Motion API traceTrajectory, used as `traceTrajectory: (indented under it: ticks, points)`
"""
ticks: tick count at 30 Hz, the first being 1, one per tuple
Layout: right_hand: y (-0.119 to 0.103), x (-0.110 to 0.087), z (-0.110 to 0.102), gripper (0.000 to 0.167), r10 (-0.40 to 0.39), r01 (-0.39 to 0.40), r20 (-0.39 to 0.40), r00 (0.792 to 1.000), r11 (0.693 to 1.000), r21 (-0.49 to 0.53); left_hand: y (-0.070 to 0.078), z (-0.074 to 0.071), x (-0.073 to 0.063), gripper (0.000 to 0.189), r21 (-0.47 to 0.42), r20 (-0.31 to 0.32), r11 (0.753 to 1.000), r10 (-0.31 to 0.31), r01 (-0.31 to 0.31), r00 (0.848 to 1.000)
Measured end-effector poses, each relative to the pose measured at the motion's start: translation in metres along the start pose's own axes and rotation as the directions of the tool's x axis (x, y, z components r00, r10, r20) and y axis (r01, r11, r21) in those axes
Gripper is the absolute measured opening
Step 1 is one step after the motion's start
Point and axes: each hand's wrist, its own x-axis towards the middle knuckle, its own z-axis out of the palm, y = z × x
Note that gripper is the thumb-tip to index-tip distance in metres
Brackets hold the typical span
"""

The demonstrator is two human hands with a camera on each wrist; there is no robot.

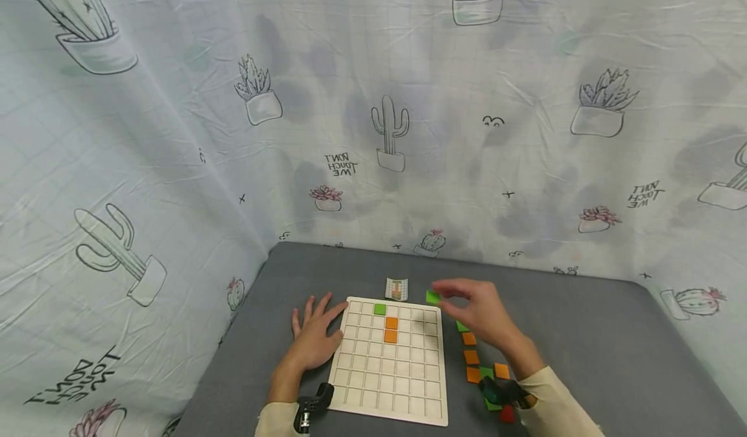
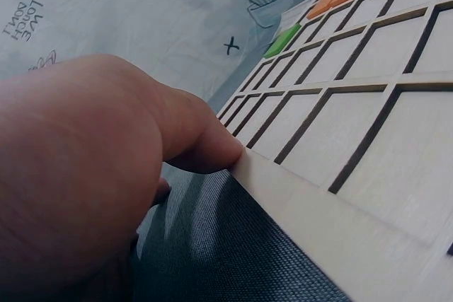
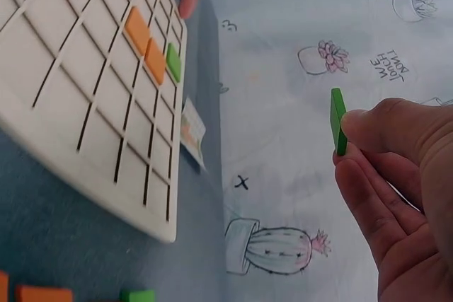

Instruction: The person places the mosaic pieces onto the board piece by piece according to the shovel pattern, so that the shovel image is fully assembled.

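Note:
A white grid board lies on the grey table. In its upper rows sit a green tile and two orange tiles, one orange below the other. My left hand rests at the board's upper left edge, fingers spread, the thumb touching the rim in the left wrist view. My right hand pinches a green square tile between thumb and fingertips. It holds the tile in the air near the board's upper right corner.
A small printed card with a coloured grid pattern lies just beyond the board's top edge. Right of the board are several loose orange tiles, several green ones and a red tile, partly behind the right wrist. A cactus-print cloth hangs behind the table.

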Motion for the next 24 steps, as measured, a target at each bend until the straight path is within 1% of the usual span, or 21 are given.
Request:
traceTrajectory:
  ticks: [8,15,16,22,24]
  points:
    - [-0.006,0.017,0.009,0.035,-0.033,0.033,0.002,0.999,0.998,0.053,0.001,-0.003,0.003,0.062,0.000,0.009,1.000,-0.012,0.012,1.000]
    - [-0.011,0.025,0.021,0.034,-0.014,0.011,0.030,0.999,0.995,0.103,-0.003,0.001,0.002,0.062,-0.038,-0.035,0.998,0.041,-0.042,0.999]
    - [-0.012,0.026,0.023,0.034,-0.009,0.005,0.036,0.999,0.994,0.107,-0.003,0.001,0.002,0.062,-0.040,-0.036,0.998,0.041,-0.042,0.999]
    - [-0.013,0.032,0.037,0.033,-0.018,0.010,0.065,0.998,0.992,0.123,0.001,-0.004,0.002,0.062,-0.025,0.016,1.000,-0.003,0.004,1.000]
    - [-0.011,0.033,0.043,0.032,-0.016,0.005,0.083,0.996,0.991,0.131,0.001,-0.005,0.002,0.061,-0.022,0.026,1.000,-0.009,0.010,1.000]
